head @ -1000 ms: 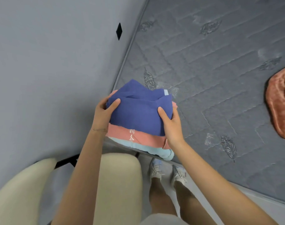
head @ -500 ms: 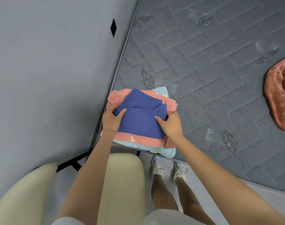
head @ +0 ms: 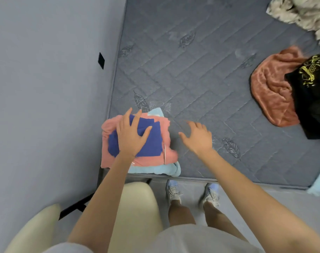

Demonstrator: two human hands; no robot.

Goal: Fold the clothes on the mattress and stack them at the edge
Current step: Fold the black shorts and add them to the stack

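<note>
A stack of folded clothes lies at the near left corner of the grey mattress (head: 201, 73): a blue piece (head: 151, 141) on top, a pink one (head: 150, 160) under it, a light blue one (head: 155, 169) at the bottom. My left hand (head: 131, 136) lies flat on the blue piece with fingers spread. My right hand (head: 197, 136) hovers open to the right of the stack, over bare mattress, holding nothing. Unfolded clothes lie at the right: a rust-orange garment (head: 272, 92), a black one with gold print (head: 312, 95) and a beige one (head: 301, 13).
A grey wall (head: 46, 88) runs along the mattress's left side. A cream chair (head: 137, 207) stands by the near edge, left of my feet (head: 192, 194). Something light blue (head: 319, 185) shows at the right edge on the floor.
The blue piece has been set down on the stack. My right hand let go and moved right; my left hand now lies flat on top. The view has pulled back.
</note>
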